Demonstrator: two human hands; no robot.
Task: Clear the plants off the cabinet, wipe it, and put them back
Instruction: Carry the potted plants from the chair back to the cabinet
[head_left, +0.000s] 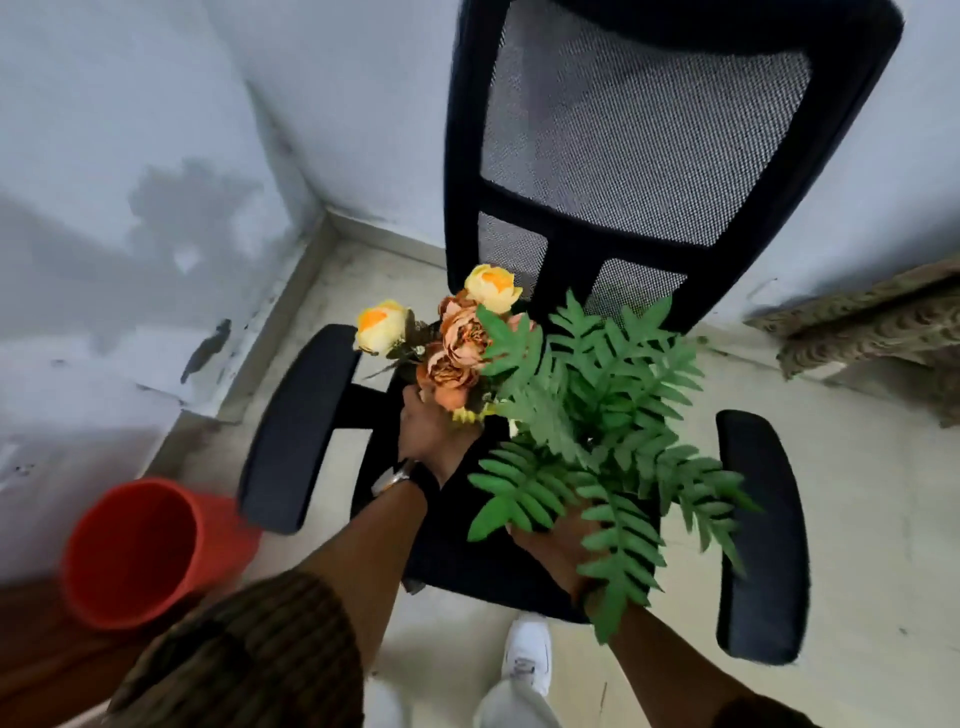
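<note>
My left hand (434, 434) grips the base of a bunch of orange and yellow artificial flowers (457, 338) over the seat of a black office chair (498, 561). My right hand (558, 545) holds a green fern plant (597, 410) from below, its fronds covering most of the hand and whatever pot it has. Both plants hang just above the chair seat, side by side and touching. The cabinet is not in view.
The chair's mesh back (644, 119) rises ahead, armrests (761, 535) on both sides. An orange bucket (140, 551) stands on the floor at the left near the wall corner. A patterned cloth or rug (872, 322) lies at the right. My white shoe (527, 649) is below the seat.
</note>
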